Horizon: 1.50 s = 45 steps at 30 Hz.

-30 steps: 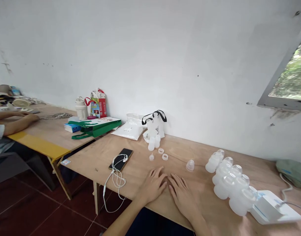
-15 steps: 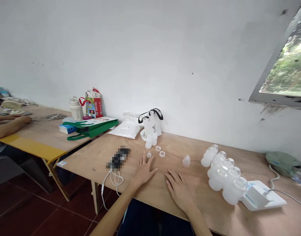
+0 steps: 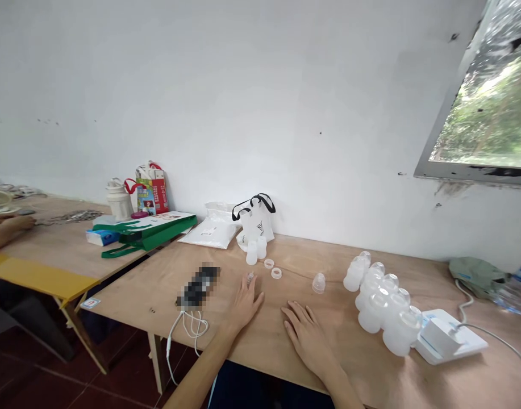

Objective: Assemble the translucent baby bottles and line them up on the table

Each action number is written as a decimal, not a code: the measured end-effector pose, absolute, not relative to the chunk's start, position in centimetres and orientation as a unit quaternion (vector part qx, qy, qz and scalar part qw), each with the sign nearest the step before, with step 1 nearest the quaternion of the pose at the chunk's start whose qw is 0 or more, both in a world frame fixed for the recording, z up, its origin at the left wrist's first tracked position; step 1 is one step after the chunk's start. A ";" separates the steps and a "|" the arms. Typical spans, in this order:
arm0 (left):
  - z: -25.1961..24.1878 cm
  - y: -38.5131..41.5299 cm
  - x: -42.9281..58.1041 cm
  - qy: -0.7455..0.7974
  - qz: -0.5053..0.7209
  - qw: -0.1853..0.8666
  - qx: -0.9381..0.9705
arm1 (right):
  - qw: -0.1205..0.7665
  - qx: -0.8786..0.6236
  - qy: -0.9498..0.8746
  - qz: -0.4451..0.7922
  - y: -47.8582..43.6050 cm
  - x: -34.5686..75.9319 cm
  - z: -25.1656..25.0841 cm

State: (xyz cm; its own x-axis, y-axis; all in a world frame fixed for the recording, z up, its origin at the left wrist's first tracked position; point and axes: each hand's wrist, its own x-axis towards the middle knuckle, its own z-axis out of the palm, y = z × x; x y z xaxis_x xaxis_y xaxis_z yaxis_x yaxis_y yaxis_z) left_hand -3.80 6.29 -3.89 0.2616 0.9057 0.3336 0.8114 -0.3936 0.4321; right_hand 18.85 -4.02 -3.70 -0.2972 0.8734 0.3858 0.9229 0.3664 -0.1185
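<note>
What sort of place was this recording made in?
Probably a small hand-assembly workroom: a bare plywood table in a plain white-walled room, rows of translucent plastic bottles, and a co-worker's hand beside loose metal pieces on the next table.

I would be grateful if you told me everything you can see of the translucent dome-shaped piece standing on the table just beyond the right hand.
The small dome is frosted, translucent plastic, shaped like a bottle teat, narrowing from a wider base to a rounded tip. It stands upright on the plywood table, beyond the right hand, touching only the tabletop. The bottles stand apart to its right.
</note>
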 end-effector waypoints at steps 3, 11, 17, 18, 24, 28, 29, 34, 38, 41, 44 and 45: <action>-3.7 6.6 -4.0 0.545 0.284 0.081 0.785 | 0.187 -0.561 -0.805 -0.054 -4.1 18.8 -3.4; -2.4 6.9 -4.7 0.558 0.300 0.083 0.769 | 0.198 -0.558 -0.804 -0.054 -3.8 18.9 -3.8; -2.8 7.2 -4.3 0.557 0.319 0.108 0.759 | 0.201 -0.554 -0.806 -0.057 -3.9 18.9 -3.7; -2.9 7.3 -4.3 0.555 0.326 0.112 0.757 | 0.198 -0.554 -0.807 -0.056 -3.9 18.9 -3.7; -3.4 7.6 -4.5 0.547 0.345 0.127 0.752 | 0.186 -0.556 -0.808 -0.053 -3.9 18.9 -3.4; -3.2 7.6 -4.5 0.541 0.340 0.132 0.758 | 0.190 -0.559 -0.806 -0.049 -3.9 18.8 -3.4; -3.1 7.5 -4.5 0.542 0.339 0.133 0.758 | 0.190 -0.559 -0.806 -0.049 -3.9 18.8 -3.4; -2.5 7.2 -4.3 0.552 0.333 0.138 0.752 | 0.190 -0.559 -0.805 -0.052 -3.8 18.9 -3.7; -2.2 6.9 -4.1 0.561 0.328 0.147 0.746 | 0.197 -0.558 -0.804 -0.058 -3.7 18.9 -4.0; -1.9 6.5 -3.8 0.576 0.323 0.157 0.734 | 0.198 -0.558 -0.804 -0.063 -3.7 18.9 -4.2; -1.5 6.1 -3.6 0.581 0.332 0.167 0.724 | 0.170 -0.564 -0.805 -0.067 -3.8 18.8 -3.8; -1.3 5.9 -3.6 0.577 0.339 0.171 0.724 | 0.156 -0.568 -0.805 -0.066 -3.9 18.7 -3.4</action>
